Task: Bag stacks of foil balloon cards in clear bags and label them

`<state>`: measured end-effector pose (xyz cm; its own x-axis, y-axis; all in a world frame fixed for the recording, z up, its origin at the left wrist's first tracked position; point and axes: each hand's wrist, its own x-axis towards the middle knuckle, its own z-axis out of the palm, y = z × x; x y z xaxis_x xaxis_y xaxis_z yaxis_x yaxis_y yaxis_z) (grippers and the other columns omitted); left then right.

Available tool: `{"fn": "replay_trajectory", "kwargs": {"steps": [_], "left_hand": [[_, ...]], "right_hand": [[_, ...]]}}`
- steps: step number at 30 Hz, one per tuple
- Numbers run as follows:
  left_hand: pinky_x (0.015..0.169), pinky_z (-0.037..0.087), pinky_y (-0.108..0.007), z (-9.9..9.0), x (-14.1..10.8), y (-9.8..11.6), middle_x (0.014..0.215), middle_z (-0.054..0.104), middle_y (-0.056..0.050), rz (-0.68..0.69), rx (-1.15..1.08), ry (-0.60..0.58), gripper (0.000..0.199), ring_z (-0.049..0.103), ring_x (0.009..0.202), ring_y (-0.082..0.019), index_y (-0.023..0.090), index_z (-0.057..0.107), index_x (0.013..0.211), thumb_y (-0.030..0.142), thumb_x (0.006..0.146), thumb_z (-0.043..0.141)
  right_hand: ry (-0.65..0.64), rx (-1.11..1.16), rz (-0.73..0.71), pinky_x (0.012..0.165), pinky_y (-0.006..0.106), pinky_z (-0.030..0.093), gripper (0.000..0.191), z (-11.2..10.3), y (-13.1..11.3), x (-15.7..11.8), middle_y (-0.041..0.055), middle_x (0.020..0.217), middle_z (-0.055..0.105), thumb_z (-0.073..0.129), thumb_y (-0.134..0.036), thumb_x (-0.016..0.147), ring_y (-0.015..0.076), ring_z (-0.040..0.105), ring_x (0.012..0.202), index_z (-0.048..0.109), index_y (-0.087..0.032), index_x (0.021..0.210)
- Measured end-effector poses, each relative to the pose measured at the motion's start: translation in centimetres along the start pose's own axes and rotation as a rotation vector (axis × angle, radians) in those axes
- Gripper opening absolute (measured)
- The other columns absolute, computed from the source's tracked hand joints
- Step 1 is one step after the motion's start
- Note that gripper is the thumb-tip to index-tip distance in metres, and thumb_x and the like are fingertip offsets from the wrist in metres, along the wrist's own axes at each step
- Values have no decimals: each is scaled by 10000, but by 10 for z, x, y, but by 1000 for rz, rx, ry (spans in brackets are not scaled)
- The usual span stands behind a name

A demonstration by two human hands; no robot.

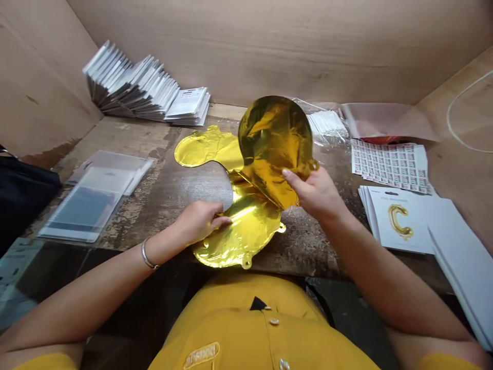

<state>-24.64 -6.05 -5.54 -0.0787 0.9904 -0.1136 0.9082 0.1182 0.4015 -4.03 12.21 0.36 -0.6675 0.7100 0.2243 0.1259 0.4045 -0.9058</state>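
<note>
A flat gold foil balloon (pixel 254 221) lies over the middle of the table, partly folded, with small tabs along its lower edge. My left hand (pixel 202 221) pinches its lower left part between thumb and fingers. On the other side, my right hand (pixel 318 192) grips a rounded end of the foil, which is raised and tilted above the rest. The balloon's narrower end rests at the back left, touching the table.
White packets (pixel 188 105) stand in rows at the back left. Clear plastic sleeves (pixel 96 195) lie at left. Sticker sheets (pixel 391 164), white cards with a gold C (pixel 400 221) and white sticks (pixel 327 126) are at right. Wooden walls (pixel 269 46) enclose the table.
</note>
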Motion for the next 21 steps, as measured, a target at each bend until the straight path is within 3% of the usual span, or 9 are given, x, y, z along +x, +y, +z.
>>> {"fn": "replay_trajectory", "kwargs": {"steps": [2, 4, 8, 12, 14, 18, 21], "left_hand": [[547, 358, -260, -5, -1, 0, 658, 645, -35, 38, 98, -2, 395, 595, 598, -180, 199, 603, 710, 553, 874, 546], [617, 430, -297, -14, 2, 3, 783, 674, -67, 69, 171, 79, 402, 632, 718, -230, 196, 628, 830, 595, 833, 581], [903, 465, -385, -25, 24, 19, 1135, 640, -126, 199, 138, 308, 305, 604, 1048, -259, 170, 606, 1110, 377, 952, 447], [1072, 336, -498, -6, 54, 27, 1322, 550, -170, 361, 167, 238, 426, 463, 1276, -326, 144, 555, 1268, 390, 940, 440], [1120, 224, -566, 5, 60, 25, 1424, 465, -193, 398, 195, 172, 542, 352, 1368, -356, 133, 465, 1377, 444, 933, 443], [1135, 154, -583, 9, 55, 21, 1522, 345, -183, 445, 182, 39, 602, 293, 1415, -338, 161, 369, 1451, 485, 945, 407], [1127, 197, -567, 0, 53, 24, 1497, 392, -171, 482, 157, 10, 572, 367, 1373, -331, 187, 438, 1401, 491, 918, 470]], "right_hand": [[14, -6, -55, 741, 334, 555, 232, -11, -6, 29, 47, 864, 690, 674, -375, 825, 193, 649, 816, 672, -155, 899], [40, -32, -109, 704, 319, 553, 194, -18, -15, 49, 33, 800, 669, 677, -346, 827, 181, 637, 775, 671, -153, 831], [-13, -114, -169, 602, 263, 509, 196, -12, -31, 47, 4, 683, 613, 650, -300, 859, 148, 601, 683, 656, -164, 719], [-193, -207, -145, 503, 221, 439, 254, 4, -31, 29, -16, 603, 598, 633, -280, 865, 113, 559, 572, 646, -149, 648], [-176, -193, -147, 529, 208, 459, 178, 0, -36, 41, -3, 655, 648, 673, -245, 818, 113, 599, 613, 672, -129, 683], [103, -136, -278, 558, 165, 432, 210, -37, -74, 97, -14, 660, 654, 667, -264, 781, 99, 639, 657, 688, -70, 702], [510, -273, -512, 640, 148, 428, 252, -63, -116, 118, -26, 680, 654, 610, -275, 809, 125, 653, 827, 654, -101, 632]]}}
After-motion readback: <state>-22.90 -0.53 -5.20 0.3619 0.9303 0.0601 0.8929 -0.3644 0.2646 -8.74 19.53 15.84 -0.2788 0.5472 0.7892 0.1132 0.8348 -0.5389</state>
